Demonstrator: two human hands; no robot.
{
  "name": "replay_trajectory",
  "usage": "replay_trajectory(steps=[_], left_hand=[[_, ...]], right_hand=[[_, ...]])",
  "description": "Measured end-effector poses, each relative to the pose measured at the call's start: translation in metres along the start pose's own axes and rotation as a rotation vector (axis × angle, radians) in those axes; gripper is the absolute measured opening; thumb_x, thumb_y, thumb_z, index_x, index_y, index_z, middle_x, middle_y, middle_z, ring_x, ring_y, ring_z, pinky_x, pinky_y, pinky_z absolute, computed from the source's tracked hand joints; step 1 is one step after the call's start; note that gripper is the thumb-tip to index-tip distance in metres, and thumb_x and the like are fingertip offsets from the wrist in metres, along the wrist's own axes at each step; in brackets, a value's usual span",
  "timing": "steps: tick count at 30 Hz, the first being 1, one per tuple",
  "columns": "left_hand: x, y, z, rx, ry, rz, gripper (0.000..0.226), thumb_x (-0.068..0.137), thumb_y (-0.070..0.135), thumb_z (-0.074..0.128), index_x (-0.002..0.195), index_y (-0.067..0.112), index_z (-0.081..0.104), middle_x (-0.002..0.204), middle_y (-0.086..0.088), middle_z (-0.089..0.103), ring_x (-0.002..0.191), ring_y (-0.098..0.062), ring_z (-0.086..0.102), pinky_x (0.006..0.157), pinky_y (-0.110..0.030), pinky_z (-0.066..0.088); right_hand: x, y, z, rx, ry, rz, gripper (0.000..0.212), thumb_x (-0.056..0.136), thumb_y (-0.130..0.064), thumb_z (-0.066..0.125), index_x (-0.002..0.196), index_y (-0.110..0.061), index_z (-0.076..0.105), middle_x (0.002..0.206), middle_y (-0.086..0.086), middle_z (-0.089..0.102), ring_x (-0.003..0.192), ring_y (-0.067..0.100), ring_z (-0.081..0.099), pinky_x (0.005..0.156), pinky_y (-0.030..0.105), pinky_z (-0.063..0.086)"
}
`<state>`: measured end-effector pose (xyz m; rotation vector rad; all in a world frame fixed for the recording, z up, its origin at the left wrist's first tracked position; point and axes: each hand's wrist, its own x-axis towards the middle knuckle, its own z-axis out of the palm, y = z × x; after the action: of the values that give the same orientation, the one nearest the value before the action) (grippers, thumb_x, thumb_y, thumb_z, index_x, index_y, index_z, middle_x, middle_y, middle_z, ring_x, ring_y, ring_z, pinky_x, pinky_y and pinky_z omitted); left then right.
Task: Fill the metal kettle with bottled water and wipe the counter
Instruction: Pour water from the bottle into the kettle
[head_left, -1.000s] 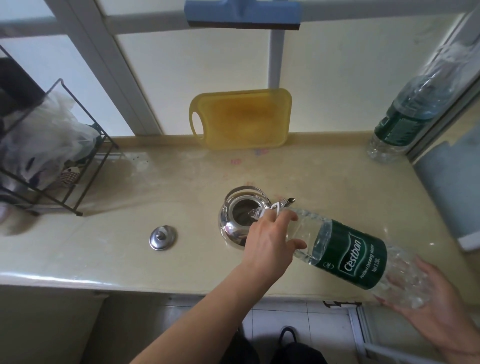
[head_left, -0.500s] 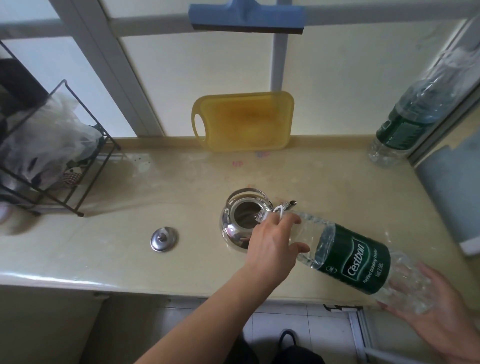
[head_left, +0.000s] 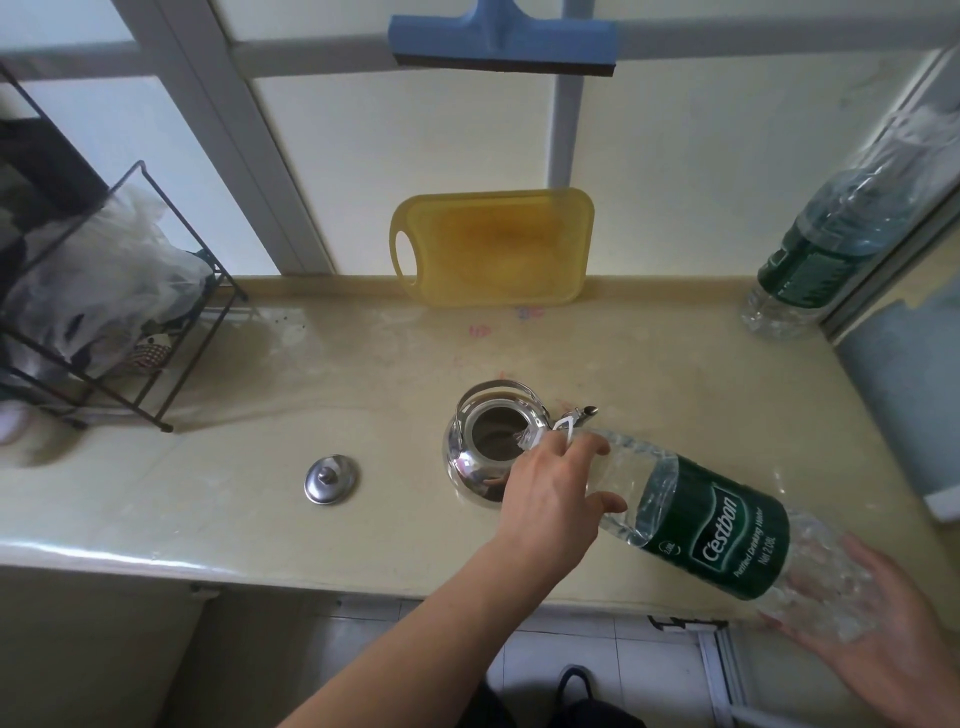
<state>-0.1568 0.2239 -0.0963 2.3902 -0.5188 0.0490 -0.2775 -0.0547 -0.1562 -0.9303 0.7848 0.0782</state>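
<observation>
Item: large clear water bottle (head_left: 711, 525), green label, thin ribbed plastic; judged fairly heavy with the water it holds, soft-walled, prone to buckle and slosh if squeezed mid-body. Best held as now, at both ends. Left hand (head_left: 553, 499) wrapped closed around the shoulder just behind the neck; right hand (head_left: 878, 644) spread open, palm cupping the base from below. Bottle tilted, mouth lowered over the open top of the metal kettle (head_left: 491, 441), which stands mid-counter (head_left: 208, 499) just ahead of the left hand. Flow at the mouth appears to be running, though glare makes this uncertain. Kettle lid (head_left: 331, 479) lies apart to the left. Second bottle (head_left: 831, 244) leans at far right.
</observation>
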Motion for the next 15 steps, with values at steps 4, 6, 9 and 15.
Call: replay_trajectory(steps=[4,6,9,15], left_hand=[[0.0,0.0005,0.0,-0.005,0.003,0.001,0.052,0.072,0.038,0.08,0.115,0.019,0.057,0.103,-0.009,0.062,0.087,-0.03,0.06,0.073,-0.037,0.05],[0.0002,0.001,-0.0007,-0.007,-0.001,-0.004,0.052,0.073,0.039,0.079,0.116,0.019,0.056,0.104,-0.009,0.061,0.089,-0.029,0.059,0.074,-0.037,0.049],[0.0004,0.0014,-0.0007,-0.008,-0.004,-0.006,0.051,0.073,0.038,0.079,0.115,0.018,0.057,0.103,-0.009,0.061,0.088,-0.03,0.059,0.073,-0.038,0.049],[-0.0002,0.0013,-0.0022,-0.017,0.0,-0.005,0.052,0.074,0.038,0.079,0.116,0.018,0.057,0.106,-0.009,0.061,0.09,-0.03,0.059,0.075,-0.037,0.048]], right_hand=[[-0.0014,-0.0005,0.0001,0.004,0.041,0.002,0.095,0.05,-0.055,0.086,0.135,-0.023,0.059,0.141,0.011,0.057,0.132,0.042,0.047,0.088,0.062,0.049],[-0.0006,0.0001,-0.0026,0.017,0.049,0.0,0.089,0.057,-0.054,0.084,0.136,-0.024,0.058,0.142,0.01,0.056,0.131,0.041,0.048,0.088,0.062,0.048],[0.0013,-0.0009,-0.0031,0.047,0.04,0.012,0.071,0.073,-0.051,0.075,0.136,-0.023,0.059,0.142,0.01,0.057,0.131,0.041,0.048,0.09,0.06,0.048],[0.0015,-0.0007,0.0028,0.064,0.03,-0.002,0.061,0.083,-0.047,0.068,0.137,-0.022,0.057,0.142,0.011,0.056,0.13,0.041,0.049,0.089,0.06,0.048]])
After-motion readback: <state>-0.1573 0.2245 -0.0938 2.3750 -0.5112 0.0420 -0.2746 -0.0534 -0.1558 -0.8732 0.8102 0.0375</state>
